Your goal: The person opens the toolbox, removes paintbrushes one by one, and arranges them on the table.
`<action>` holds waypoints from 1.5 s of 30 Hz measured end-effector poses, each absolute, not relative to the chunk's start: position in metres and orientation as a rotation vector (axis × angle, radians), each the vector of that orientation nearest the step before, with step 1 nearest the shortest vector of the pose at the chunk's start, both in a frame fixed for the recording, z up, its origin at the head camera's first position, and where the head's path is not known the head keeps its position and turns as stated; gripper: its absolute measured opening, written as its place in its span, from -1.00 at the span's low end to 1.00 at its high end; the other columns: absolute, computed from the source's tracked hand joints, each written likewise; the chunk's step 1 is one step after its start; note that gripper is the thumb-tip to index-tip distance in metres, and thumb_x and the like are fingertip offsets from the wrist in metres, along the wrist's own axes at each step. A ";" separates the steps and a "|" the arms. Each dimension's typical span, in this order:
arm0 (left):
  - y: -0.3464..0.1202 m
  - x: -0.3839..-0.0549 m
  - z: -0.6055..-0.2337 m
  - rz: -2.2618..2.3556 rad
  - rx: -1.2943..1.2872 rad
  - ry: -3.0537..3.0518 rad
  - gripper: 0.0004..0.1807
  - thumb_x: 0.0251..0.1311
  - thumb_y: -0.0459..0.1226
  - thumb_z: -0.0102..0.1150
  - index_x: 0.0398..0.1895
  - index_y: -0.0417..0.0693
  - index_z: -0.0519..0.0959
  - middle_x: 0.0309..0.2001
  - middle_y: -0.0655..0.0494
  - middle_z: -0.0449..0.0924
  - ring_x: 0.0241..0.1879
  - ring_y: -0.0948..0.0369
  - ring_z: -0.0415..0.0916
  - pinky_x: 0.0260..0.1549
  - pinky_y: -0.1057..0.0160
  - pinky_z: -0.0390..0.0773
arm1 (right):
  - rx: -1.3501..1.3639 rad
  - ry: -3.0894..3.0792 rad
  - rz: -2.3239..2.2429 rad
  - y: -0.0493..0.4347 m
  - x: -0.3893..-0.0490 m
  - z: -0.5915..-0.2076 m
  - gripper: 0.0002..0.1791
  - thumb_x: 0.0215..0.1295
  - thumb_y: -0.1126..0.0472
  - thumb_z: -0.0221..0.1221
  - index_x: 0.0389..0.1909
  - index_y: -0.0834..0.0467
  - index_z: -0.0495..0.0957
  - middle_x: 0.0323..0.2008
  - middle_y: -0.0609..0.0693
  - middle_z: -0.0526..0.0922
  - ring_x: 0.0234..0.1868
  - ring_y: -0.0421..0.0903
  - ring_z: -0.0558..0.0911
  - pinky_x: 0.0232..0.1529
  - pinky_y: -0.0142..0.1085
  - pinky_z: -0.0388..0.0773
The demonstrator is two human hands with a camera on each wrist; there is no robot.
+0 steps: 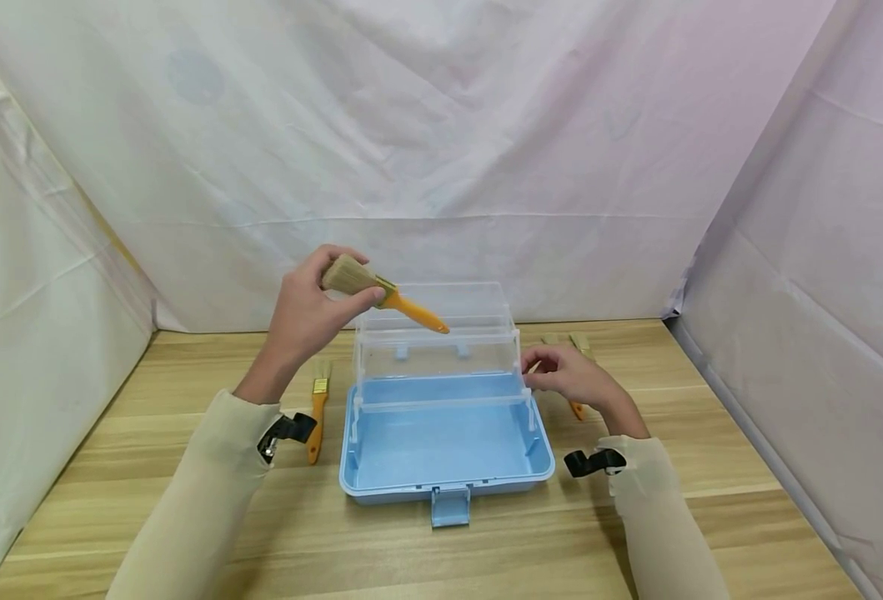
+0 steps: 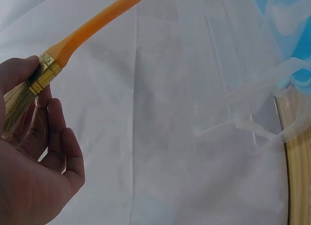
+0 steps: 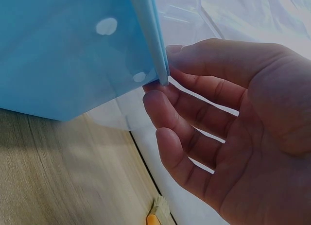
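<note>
My left hand (image 1: 308, 307) holds a paintbrush (image 1: 415, 313) in the air above the back left of a light blue plastic toolbox (image 1: 441, 446). Thumb and fingers pinch it by the metal band and pale bristles, its orange handle pointing down to the right. The toolbox's clear lid (image 1: 433, 300) and clear trays are raised at the back. At the toolbox's back right corner is my right hand (image 1: 574, 379). In the right wrist view, thumb and fingers (image 3: 158, 106) grip the rim (image 3: 148, 30) from both sides.
Another paintbrush (image 1: 318, 417) lies left of the toolbox on the wooden table (image 1: 246, 542). Partly hidden behind my right hand lie two more brushes (image 1: 582, 342). White cloth (image 1: 441, 150) hangs behind and at both sides. The blue front latch (image 1: 450, 507) hangs down.
</note>
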State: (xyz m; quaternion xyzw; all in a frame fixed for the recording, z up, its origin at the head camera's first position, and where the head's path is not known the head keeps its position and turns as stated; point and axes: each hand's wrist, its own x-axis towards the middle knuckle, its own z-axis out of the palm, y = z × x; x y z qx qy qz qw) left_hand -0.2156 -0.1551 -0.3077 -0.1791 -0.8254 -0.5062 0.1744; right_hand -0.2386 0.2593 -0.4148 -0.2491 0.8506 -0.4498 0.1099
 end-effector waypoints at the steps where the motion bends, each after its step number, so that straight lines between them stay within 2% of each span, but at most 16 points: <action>1: -0.156 -0.214 -0.306 -1.455 -0.504 -2.333 -0.53 0.37 -0.22 0.56 0.25 -0.13 0.63 0.02 -0.06 0.70 -0.08 0.03 0.66 -0.33 0.28 0.66 | -0.733 2.499 -1.323 0.259 -0.238 -0.415 -0.94 0.53 0.40 0.28 -0.08 0.26 0.68 -0.14 0.13 0.69 -0.17 0.06 0.69 -0.14 -0.27 0.68; 5: -0.159 -0.208 -0.302 -1.542 -0.486 -2.315 -0.48 0.37 -0.22 0.56 0.29 -0.16 0.59 0.05 -0.03 0.68 0.04 0.07 0.66 -0.24 0.29 0.66 | -0.735 2.497 -1.324 0.260 -0.238 -0.415 -0.94 0.53 0.40 0.28 -0.08 0.26 0.68 -0.14 0.13 0.69 -0.17 0.08 0.70 -0.13 -0.26 0.69; 15: -0.168 -0.200 -0.304 -1.827 -0.496 -2.191 -0.45 0.44 -0.34 0.47 0.39 -0.26 0.48 0.10 -0.06 0.71 0.02 0.06 0.70 0.04 0.32 0.69 | -0.726 2.498 -1.316 0.259 -0.237 -0.413 -0.95 0.54 0.39 0.28 -0.08 0.26 0.68 -0.13 0.12 0.69 -0.17 0.07 0.69 -0.13 -0.25 0.69; 23: -0.177 -0.198 -0.314 -1.996 -0.499 -2.103 -0.56 0.46 -0.42 0.40 0.32 -0.26 0.52 -0.01 0.05 0.75 -0.03 0.10 0.72 0.04 0.29 0.71 | -0.723 2.495 -1.314 0.260 -0.236 -0.414 -0.95 0.54 0.37 0.29 -0.08 0.26 0.68 -0.13 0.12 0.69 -0.17 0.07 0.69 -0.14 -0.22 0.70; 28: -0.185 -0.199 -0.320 -2.120 -0.475 -2.040 -0.63 0.48 -0.44 0.36 0.27 -0.20 0.54 -0.02 0.08 0.76 -0.01 0.14 0.73 0.06 0.27 0.72 | -0.720 2.493 -1.317 0.260 -0.235 -0.413 -0.95 0.54 0.37 0.29 -0.08 0.26 0.68 -0.13 0.13 0.69 -0.17 0.07 0.70 -0.14 -0.21 0.70; 34: -0.195 -0.200 -0.323 -2.211 -0.414 -2.000 -0.64 0.50 -0.41 0.35 0.26 -0.13 0.54 0.00 0.15 0.78 -0.02 0.20 0.74 0.00 0.29 0.72 | -0.720 2.489 -1.327 0.260 -0.235 -0.413 -0.94 0.54 0.37 0.30 -0.07 0.26 0.68 -0.13 0.11 0.70 -0.15 0.11 0.70 -0.14 -0.22 0.69; 45: -0.211 -0.202 -0.335 -2.334 -0.332 -1.926 -0.77 0.56 -0.38 0.30 0.18 -0.07 0.59 0.00 0.10 0.71 0.01 0.16 0.68 -0.02 0.27 0.72 | -0.703 2.500 -1.317 0.259 -0.236 -0.413 -0.94 0.54 0.37 0.30 -0.07 0.26 0.69 -0.13 0.12 0.71 -0.15 0.07 0.70 -0.13 -0.25 0.70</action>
